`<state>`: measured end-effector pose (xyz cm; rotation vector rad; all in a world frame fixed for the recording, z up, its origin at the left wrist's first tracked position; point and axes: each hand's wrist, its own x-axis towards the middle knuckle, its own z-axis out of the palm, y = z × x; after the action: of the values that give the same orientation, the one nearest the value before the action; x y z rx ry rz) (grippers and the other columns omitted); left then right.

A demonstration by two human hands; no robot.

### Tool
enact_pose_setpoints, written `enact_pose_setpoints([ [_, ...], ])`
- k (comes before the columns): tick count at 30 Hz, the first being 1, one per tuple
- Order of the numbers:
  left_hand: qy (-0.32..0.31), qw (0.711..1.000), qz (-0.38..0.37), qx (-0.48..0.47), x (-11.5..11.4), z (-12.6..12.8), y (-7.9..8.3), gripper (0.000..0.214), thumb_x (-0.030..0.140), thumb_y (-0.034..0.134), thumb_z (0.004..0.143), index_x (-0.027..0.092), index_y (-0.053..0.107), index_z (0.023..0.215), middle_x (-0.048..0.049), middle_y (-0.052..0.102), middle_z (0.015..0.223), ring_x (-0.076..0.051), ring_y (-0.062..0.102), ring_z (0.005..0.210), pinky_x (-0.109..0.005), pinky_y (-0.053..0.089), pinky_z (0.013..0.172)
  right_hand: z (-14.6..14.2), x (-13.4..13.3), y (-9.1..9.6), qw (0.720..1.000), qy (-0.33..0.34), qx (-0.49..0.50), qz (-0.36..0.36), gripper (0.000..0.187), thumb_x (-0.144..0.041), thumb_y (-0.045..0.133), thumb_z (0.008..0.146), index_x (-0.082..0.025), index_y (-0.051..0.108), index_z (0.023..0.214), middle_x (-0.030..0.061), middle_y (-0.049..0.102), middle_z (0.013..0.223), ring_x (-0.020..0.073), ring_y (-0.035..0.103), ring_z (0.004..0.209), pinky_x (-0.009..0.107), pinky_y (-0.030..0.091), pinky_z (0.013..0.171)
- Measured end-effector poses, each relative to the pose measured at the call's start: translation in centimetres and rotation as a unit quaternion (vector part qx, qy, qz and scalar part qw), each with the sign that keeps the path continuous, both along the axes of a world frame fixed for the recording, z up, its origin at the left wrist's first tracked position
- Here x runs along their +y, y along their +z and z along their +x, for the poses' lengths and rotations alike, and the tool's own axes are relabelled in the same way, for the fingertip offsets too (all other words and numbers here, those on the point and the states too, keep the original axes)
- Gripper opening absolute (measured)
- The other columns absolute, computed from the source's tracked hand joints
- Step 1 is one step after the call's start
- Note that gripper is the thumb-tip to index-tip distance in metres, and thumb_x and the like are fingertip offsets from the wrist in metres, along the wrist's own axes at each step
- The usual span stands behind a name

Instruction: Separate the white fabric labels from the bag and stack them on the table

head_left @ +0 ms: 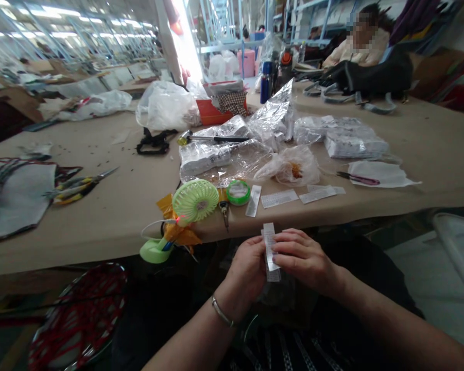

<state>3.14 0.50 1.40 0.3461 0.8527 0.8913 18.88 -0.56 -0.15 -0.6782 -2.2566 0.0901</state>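
Both my hands meet just below the table's near edge, over my lap. My left hand (pixel 248 268), with a thin bracelet on the wrist, is closed behind a narrow white printed label strip (pixel 269 242). My right hand (pixel 303 257) pinches the same strip from the right side with its fingers pressed together. The strip stands upright between the two hands. Several similar label strips (pixel 280 198) lie flat on the table just beyond my hands.
On the tan table (pixel 119 206) stand a small green fan (pixel 195 201), a green tape roll (pixel 238 192), scissors (pixel 81 186), clear plastic bags of labels (pixel 216 152), red-handled snips (pixel 358 179) and a hammer-like tool (pixel 212 138). Another person sits at the far right. A basket of red cord (pixel 81 314) is at lower left.
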Motion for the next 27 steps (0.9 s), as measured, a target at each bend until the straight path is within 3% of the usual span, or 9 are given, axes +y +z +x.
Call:
enact_pose_setpoints([
  [5, 0.042, 0.999, -0.007, -0.003, -0.1, -0.7, -0.5, 0.007, 0.009, 0.066, 0.061, 0.008, 0.062, 0.067, -0.0044, 0.063, 0.06, -0.01, 0.056, 0.051, -0.019, 0.038, 0.049, -2.2, -0.3, -0.8, 0.999, 0.001, -0.042, 0.014, 0.013, -0.015, 0.051, 0.085, -0.02, 0.062, 0.088, 0.0025, 0.068, 0.094, 0.0186, 0.056, 0.105, 0.037, 0.042, 0.094],
  [12, 0.058, 0.998, -0.011, -0.006, -0.3, -1.0, -0.3, 0.008, 0.011, 0.068, 0.061, 0.008, 0.064, 0.066, -0.004, 0.062, 0.059, -0.01, 0.055, 0.053, -0.019, 0.04, 0.052, -2.2, -0.2, -0.5, 0.997, 0.016, -0.079, 0.007, 0.012, -0.016, 0.051, 0.084, -0.021, 0.062, 0.086, 0.0022, 0.068, 0.092, 0.0174, 0.056, 0.105, 0.037, 0.04, 0.096],
  [16, 0.073, 0.997, -0.002, -0.031, -0.5, -1.0, -0.7, 0.014, 0.021, 0.071, 0.064, 0.009, 0.064, 0.069, -0.0046, 0.064, 0.065, -0.01, 0.057, 0.058, -0.02, 0.042, 0.056, -2.3, -0.2, -0.4, 0.996, 0.022, -0.088, -0.003, 0.01, -0.015, 0.052, 0.083, -0.02, 0.061, 0.085, 0.0016, 0.069, 0.089, 0.0186, 0.057, 0.104, 0.037, 0.039, 0.096],
  [20, 0.056, 0.998, 0.002, -0.022, -0.6, -1.2, -0.8, 0.017, 0.02, 0.072, 0.064, 0.009, 0.064, 0.072, -0.0046, 0.064, 0.065, -0.01, 0.057, 0.058, -0.019, 0.042, 0.054, -2.3, -0.4, -0.3, 0.997, 0.034, -0.069, -0.022, 0.017, -0.016, 0.053, 0.082, -0.02, 0.06, 0.096, 0.0033, 0.068, 0.097, 0.0199, 0.056, 0.105, 0.039, 0.038, 0.097],
  [22, 0.046, 0.999, 0.009, -0.013, -0.7, -1.4, -0.7, 0.014, 0.018, 0.071, 0.065, 0.008, 0.064, 0.073, -0.0043, 0.063, 0.064, -0.009, 0.057, 0.056, -0.018, 0.042, 0.054, -2.2, -0.5, -0.2, 0.997, 0.036, -0.03, -0.054, 0.025, -0.021, 0.056, 0.081, -0.019, 0.057, 0.105, 0.0062, 0.066, 0.103, 0.0214, 0.055, 0.105, 0.04, 0.041, 0.095],
  [24, 0.032, 0.999, 0.009, -0.005, -0.8, -1.6, -0.4, 0.013, 0.019, 0.067, 0.07, 0.008, 0.064, 0.076, -0.0037, 0.062, 0.064, -0.009, 0.057, 0.053, -0.02, 0.044, 0.053, -2.1, -0.4, -0.1, 0.993, -0.006, 0.047, -0.111, 0.025, -0.025, 0.057, 0.08, -0.019, 0.056, 0.105, 0.0078, 0.064, 0.102, 0.0219, 0.056, 0.102, 0.039, 0.045, 0.09],
  [27, -0.004, 1.0, 0.003, 0.028, -1.2, -1.7, 0.1, 0.016, 0.024, 0.062, 0.075, 0.01, 0.063, 0.082, -0.0043, 0.063, 0.064, -0.011, 0.056, 0.048, -0.023, 0.046, 0.048, -2.2, 0.3, 0.0, 0.942, -0.115, 0.164, -0.268, 0.019, -0.028, 0.058, 0.079, -0.019, 0.056, 0.096, 0.0053, 0.063, 0.09, 0.0182, 0.059, 0.086, 0.031, 0.05, 0.076],
])
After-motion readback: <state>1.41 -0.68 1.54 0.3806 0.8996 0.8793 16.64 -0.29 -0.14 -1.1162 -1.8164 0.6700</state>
